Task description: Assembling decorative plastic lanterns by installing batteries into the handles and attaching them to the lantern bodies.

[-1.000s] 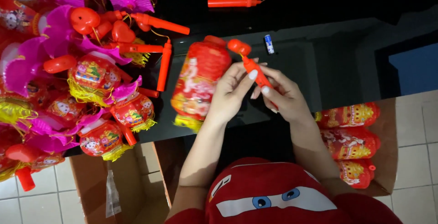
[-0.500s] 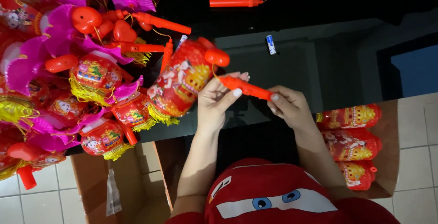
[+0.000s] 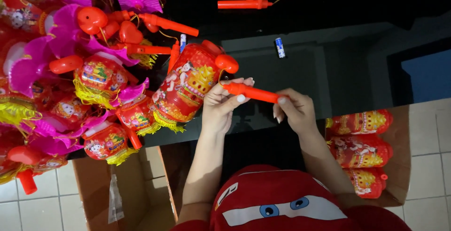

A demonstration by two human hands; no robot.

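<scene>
Our left hand and right hand are both clamped on the orange handle, the red lantern hanging just left of it over the table.

Red lantern dangling from orange handle
</scene>
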